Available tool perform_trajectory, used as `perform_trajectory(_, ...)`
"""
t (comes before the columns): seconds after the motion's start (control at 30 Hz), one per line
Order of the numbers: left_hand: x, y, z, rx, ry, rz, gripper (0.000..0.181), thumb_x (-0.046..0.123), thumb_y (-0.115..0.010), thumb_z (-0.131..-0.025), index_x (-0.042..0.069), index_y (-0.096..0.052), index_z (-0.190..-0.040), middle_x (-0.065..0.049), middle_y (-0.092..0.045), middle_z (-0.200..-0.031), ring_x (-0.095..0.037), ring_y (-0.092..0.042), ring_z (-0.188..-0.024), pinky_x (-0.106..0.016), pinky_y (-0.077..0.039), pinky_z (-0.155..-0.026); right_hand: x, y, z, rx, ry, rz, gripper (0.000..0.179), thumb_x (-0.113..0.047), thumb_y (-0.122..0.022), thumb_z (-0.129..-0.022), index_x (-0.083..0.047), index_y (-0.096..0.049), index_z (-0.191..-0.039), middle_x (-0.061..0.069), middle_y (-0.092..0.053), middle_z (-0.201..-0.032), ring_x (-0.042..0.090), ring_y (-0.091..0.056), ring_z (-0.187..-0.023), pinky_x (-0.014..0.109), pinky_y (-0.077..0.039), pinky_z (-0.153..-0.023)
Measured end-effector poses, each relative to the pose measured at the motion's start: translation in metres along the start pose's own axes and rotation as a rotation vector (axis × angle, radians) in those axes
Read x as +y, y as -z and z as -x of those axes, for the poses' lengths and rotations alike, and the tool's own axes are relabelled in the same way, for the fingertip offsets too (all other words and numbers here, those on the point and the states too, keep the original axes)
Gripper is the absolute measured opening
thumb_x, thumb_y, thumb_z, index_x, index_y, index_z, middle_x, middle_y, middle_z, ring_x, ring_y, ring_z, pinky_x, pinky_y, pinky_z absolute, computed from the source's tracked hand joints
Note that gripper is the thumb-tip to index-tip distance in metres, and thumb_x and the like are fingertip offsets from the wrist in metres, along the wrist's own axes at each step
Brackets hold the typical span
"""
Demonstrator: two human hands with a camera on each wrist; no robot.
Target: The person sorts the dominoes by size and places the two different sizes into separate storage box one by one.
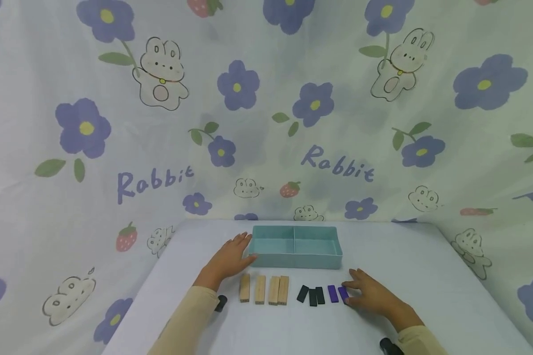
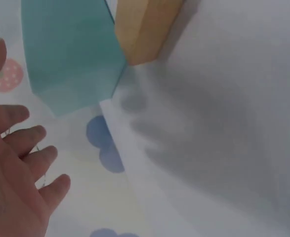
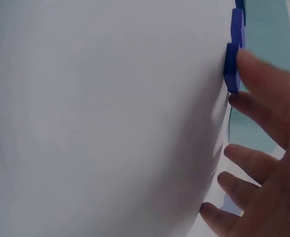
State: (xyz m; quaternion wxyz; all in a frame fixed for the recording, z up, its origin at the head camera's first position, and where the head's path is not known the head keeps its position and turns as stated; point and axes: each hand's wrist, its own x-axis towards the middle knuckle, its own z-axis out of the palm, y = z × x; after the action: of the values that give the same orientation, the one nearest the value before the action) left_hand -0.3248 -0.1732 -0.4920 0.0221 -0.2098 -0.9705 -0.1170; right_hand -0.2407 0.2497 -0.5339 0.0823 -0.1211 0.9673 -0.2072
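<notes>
My right hand (image 1: 373,297) is at the right end of a row of blocks, its thumb and forefinger at the outer purple block (image 3: 231,69). The other fingers are spread apart. Another purple block (image 1: 332,294) lies just left of it. At the left end of a teal two-compartment box (image 1: 293,260), my left hand (image 1: 230,259) holds its fingers extended, with nothing in its grasp. In the left wrist view, the fingers stand apart beside the teal box (image 2: 75,54), and a wooden block (image 2: 147,29) shows near the box.
In front of the box stand several light wooden blocks (image 1: 260,290). Three black blocks (image 1: 313,297) lie between these and the purple ones. A white cloth (image 1: 315,330) covers the table, and a printed curtain (image 1: 266,123) rises behind and at the sides.
</notes>
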Motion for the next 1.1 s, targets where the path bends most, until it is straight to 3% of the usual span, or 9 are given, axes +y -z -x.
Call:
perform_trajectory(0.2,0.0,0.0,-0.015,0.007,0.023,0.015,0.074,0.051,-0.045,-0.1,0.003,-0.027,-0.153,-0.016,-0.026,-0.157,-0.033,-0.023,-0.144,-0.048,-0.02,-0.115,-0.003,0.005,-0.003,0.041,0.02,-0.016,0.041,-0.033,-0.081,-0.077,-0.013,-0.073,-0.112,0.017,-0.049,-0.142,0.044,-0.034,-0.135,0.06,-0.028,-0.107)
perform_trajectory(0.3,0.0,0.002,-0.021,-0.007,0.02,0.025,0.072,0.047,-0.046,-0.1,0.001,-0.027,-0.153,-0.018,-0.024,-0.157,-0.034,-0.022,-0.144,-0.049,-0.021,-0.114,-0.002,0.003,-0.004,0.075,0.01,-0.078,0.032,-0.024,-0.084,-0.074,-0.015,-0.072,-0.102,0.013,-0.057,-0.133,0.041,-0.044,-0.129,0.058,-0.034,-0.105)
perform_trajectory(0.47,-0.001,0.006,-0.032,-0.027,0.008,0.031,0.074,0.046,-0.047,-0.1,-0.002,-0.025,-0.152,-0.02,-0.023,-0.157,-0.035,-0.022,-0.143,-0.048,-0.022,-0.114,-0.005,0.0,-0.005,0.116,-0.02,-0.214,0.027,-0.013,-0.084,-0.073,-0.019,-0.067,-0.093,-0.003,-0.068,-0.097,0.025,-0.063,-0.101,0.048,-0.049,-0.09)
perform_trajectory(0.6,-0.006,0.007,-0.04,-0.029,0.015,0.04,0.084,0.055,-0.047,-0.097,-0.003,-0.021,-0.152,-0.022,-0.02,-0.157,-0.037,-0.021,-0.143,-0.048,-0.022,-0.114,-0.01,0.003,-0.002,0.115,0.018,-0.261,0.022,-0.009,-0.081,-0.077,-0.017,-0.067,-0.093,-0.01,-0.064,-0.081,0.011,-0.059,-0.079,0.033,-0.052,-0.072)
perform_trajectory(0.77,-0.012,0.001,-0.046,-0.05,0.021,0.026,0.106,0.077,-0.041,-0.086,-0.001,-0.018,-0.154,-0.02,-0.015,-0.159,-0.037,-0.016,-0.145,-0.049,-0.019,-0.115,-0.015,0.01,-0.004,0.14,-0.007,-0.311,0.021,-0.005,-0.076,-0.082,-0.014,-0.069,-0.099,-0.007,-0.064,-0.083,0.01,-0.06,-0.076,0.026,-0.053,-0.062)
perform_trajectory(0.9,-0.013,-0.007,-0.05,-0.067,0.003,-0.001,0.113,0.083,-0.038,-0.082,0.0,-0.017,-0.154,-0.019,-0.015,-0.159,-0.035,-0.013,-0.146,-0.049,-0.016,-0.115,-0.021,0.018,-0.011,0.157,-0.038,-0.362,0.024,-0.007,-0.076,-0.084,-0.013,-0.07,-0.106,-0.005,-0.065,-0.088,0.011,-0.062,-0.075,0.025,-0.054,-0.058)
perform_trajectory(1.1,-0.01,-0.015,-0.057,-0.074,-0.021,0.036,0.114,0.084,-0.037,-0.081,0.001,-0.012,-0.155,-0.019,-0.011,-0.16,-0.035,-0.009,-0.146,-0.05,-0.013,-0.116,-0.031,0.035,-0.025,0.202,0.079,-0.349,0.026,-0.009,-0.074,-0.086,-0.011,-0.07,-0.111,-0.002,-0.069,-0.095,0.014,-0.065,-0.08,0.028,-0.056,-0.062)
